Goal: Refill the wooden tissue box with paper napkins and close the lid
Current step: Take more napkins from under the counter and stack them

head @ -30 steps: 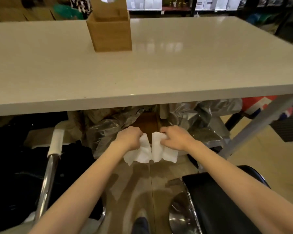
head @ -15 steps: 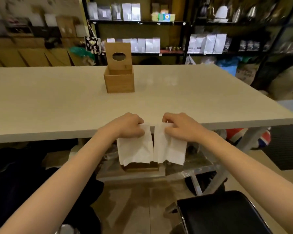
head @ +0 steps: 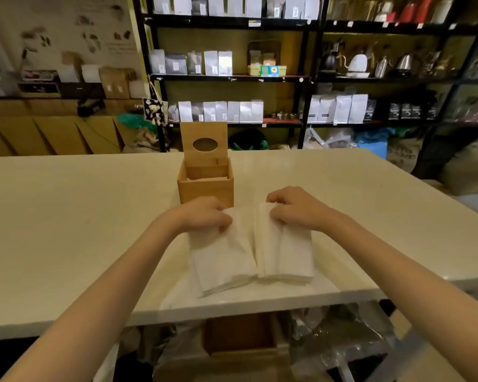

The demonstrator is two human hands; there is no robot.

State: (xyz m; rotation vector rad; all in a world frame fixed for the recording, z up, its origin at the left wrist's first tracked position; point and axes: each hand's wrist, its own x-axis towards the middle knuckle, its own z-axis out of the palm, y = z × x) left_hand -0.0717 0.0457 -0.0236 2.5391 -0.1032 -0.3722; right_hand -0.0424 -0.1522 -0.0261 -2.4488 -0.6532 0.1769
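The wooden tissue box (head: 205, 190) stands on the white table (head: 66, 221), its lid (head: 204, 143) raised upright with an oval hole in it. The inside of the box looks bare wood. Just in front of it, my left hand (head: 204, 215) grips the top of one stack of white paper napkins (head: 222, 260). My right hand (head: 295, 209) grips a second stack of napkins (head: 284, 256) beside it. Both stacks hang down over the table's near part, side by side and almost touching.
Under the table's front edge sits a wooden tray or box (head: 239, 334) among crinkled plastic wrap (head: 340, 337). Black shelves (head: 232, 78) with white bags and kettles stand behind the table. Cardboard boxes (head: 39, 133) line the back left.
Both hands rose from under the table with the two napkin stacks and now hold them over the tabletop, just in front of the wooden box. The view tilted up.
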